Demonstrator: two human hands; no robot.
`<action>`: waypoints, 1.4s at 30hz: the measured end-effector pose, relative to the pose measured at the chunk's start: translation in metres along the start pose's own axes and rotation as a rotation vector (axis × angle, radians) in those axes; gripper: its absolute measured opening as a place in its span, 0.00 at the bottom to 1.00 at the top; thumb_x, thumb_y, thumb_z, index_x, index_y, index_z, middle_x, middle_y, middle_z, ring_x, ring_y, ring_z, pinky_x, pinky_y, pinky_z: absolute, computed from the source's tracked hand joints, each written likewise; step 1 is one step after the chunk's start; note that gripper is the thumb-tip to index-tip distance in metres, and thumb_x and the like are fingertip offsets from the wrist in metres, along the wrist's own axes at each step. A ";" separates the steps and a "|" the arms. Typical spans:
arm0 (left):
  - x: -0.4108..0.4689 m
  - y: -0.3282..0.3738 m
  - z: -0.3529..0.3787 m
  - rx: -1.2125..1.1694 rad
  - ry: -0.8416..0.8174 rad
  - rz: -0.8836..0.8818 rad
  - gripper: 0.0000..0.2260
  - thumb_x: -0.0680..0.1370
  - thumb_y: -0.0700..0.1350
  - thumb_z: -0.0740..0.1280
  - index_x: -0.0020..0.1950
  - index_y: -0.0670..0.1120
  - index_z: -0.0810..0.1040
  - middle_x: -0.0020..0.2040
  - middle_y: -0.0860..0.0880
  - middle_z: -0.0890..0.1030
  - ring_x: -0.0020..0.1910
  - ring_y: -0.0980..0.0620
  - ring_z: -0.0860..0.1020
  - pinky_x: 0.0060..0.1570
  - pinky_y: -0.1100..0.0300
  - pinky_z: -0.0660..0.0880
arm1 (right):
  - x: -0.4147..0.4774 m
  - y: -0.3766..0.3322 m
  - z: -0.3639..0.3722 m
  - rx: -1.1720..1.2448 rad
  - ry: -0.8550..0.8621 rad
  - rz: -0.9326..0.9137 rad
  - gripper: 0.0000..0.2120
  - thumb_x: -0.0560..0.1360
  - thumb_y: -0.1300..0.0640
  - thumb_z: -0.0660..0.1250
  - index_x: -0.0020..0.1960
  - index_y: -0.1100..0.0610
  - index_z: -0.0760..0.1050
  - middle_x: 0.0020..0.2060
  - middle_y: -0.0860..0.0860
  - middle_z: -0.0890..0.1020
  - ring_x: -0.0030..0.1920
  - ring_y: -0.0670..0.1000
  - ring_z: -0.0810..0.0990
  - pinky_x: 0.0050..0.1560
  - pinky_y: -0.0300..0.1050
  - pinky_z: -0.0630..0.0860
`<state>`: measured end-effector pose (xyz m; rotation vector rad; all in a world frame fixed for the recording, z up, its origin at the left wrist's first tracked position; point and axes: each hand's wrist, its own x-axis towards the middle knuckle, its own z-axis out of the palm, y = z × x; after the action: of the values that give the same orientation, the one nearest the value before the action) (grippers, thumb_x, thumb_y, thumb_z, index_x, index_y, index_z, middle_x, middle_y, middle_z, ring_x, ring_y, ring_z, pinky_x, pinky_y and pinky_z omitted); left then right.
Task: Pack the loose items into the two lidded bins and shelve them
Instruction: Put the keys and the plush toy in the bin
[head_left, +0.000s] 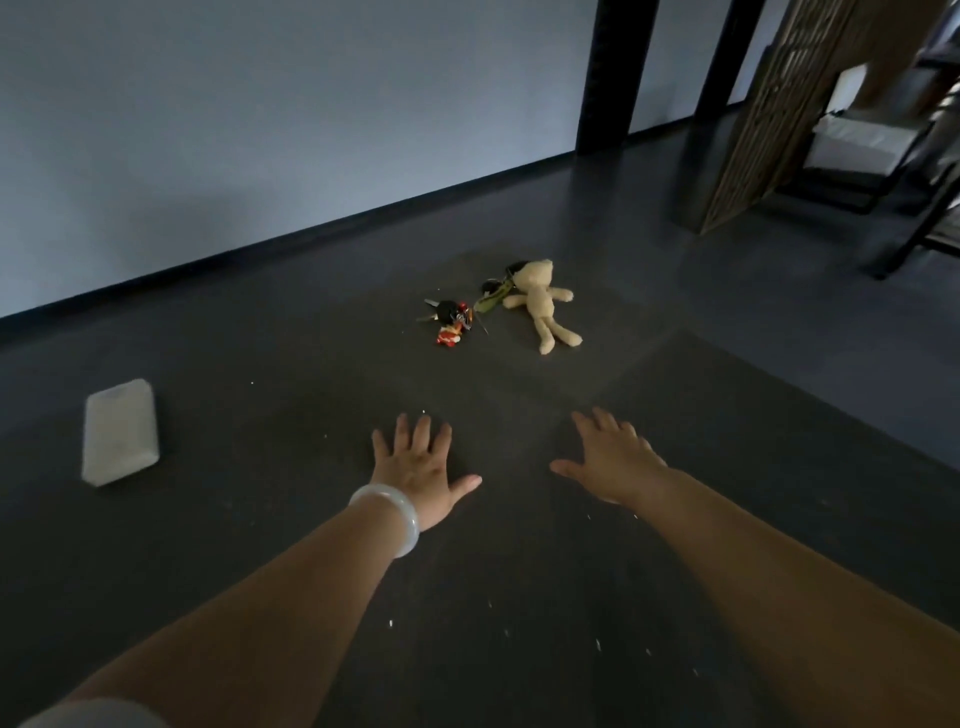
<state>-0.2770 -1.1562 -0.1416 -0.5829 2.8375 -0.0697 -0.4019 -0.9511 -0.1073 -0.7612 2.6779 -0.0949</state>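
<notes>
Loose items lie on the dark floor ahead of me. A cream plush toy (542, 303) lies on its back, with dark keys and a green tag (493, 293) at its head. Left of it is a bunch of keys with a red charm (451, 321). A white flat pack (119, 431) lies at the far left. My left hand (421, 470), with a pale bangle on the wrist, and my right hand (613, 457) are stretched forward with fingers spread, holding nothing, well short of the toy. No bin is in view.
A pale wall with a dark skirting board runs across the back. A dark pillar (613, 78) stands at the back right. A wooden lattice screen (769, 114) and black metal furniture legs (914, 218) stand at the right.
</notes>
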 end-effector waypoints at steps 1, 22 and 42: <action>0.014 -0.006 0.002 -0.028 -0.008 -0.018 0.38 0.76 0.72 0.45 0.79 0.51 0.45 0.79 0.45 0.46 0.77 0.38 0.43 0.73 0.35 0.47 | 0.020 -0.001 -0.004 0.019 0.021 0.011 0.41 0.75 0.35 0.60 0.79 0.51 0.46 0.78 0.54 0.49 0.75 0.61 0.55 0.72 0.58 0.59; 0.045 -0.021 0.034 -0.191 0.140 0.024 0.42 0.67 0.77 0.32 0.77 0.58 0.41 0.78 0.50 0.44 0.77 0.41 0.40 0.73 0.35 0.42 | 0.131 -0.025 0.038 0.052 0.638 0.030 0.12 0.78 0.51 0.61 0.57 0.56 0.72 0.54 0.54 0.73 0.55 0.55 0.71 0.58 0.50 0.69; 0.207 -0.022 -0.023 -0.277 0.283 0.049 0.25 0.81 0.55 0.59 0.76 0.51 0.59 0.72 0.46 0.65 0.71 0.43 0.63 0.68 0.45 0.65 | 0.119 -0.020 0.036 0.238 0.630 0.002 0.12 0.75 0.45 0.67 0.50 0.52 0.72 0.51 0.51 0.74 0.53 0.52 0.73 0.59 0.49 0.71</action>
<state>-0.4584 -1.2579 -0.1641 -0.5997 3.1620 0.2761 -0.4737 -1.0293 -0.1752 -0.7425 3.1577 -0.7528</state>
